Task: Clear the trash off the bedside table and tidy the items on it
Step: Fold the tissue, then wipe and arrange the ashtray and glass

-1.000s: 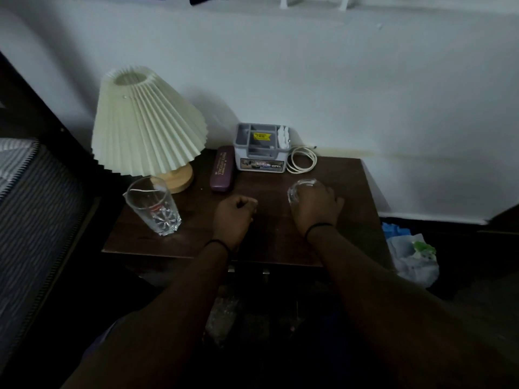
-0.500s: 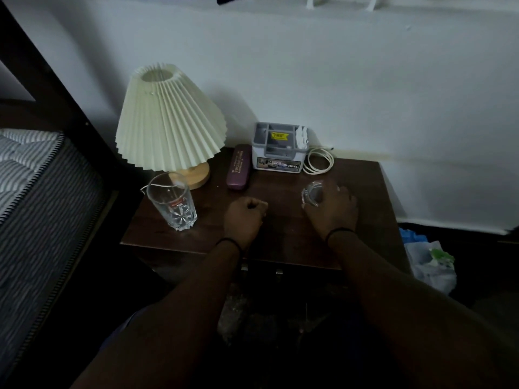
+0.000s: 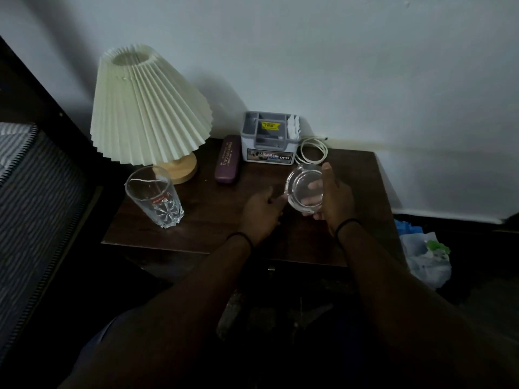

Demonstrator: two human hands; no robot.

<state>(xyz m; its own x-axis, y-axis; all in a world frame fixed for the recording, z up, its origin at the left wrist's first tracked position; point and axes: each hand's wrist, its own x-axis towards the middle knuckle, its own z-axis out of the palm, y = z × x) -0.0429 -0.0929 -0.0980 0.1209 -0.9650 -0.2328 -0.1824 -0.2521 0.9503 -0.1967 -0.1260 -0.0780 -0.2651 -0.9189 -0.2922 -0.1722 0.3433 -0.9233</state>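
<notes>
Your right hand (image 3: 334,197) has lifted the clear round glass dish (image 3: 304,190) off the bedside table (image 3: 213,220), tilted on edge, fingers curled behind it. Your left hand (image 3: 261,210), earlier fisted, now touches its rim.

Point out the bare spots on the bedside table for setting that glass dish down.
Bare wood on the bedside table lies right of the right hand, and between the tumbler and left hand. The back edge is crowded: lamp, purple case, organizer, cable.
</notes>
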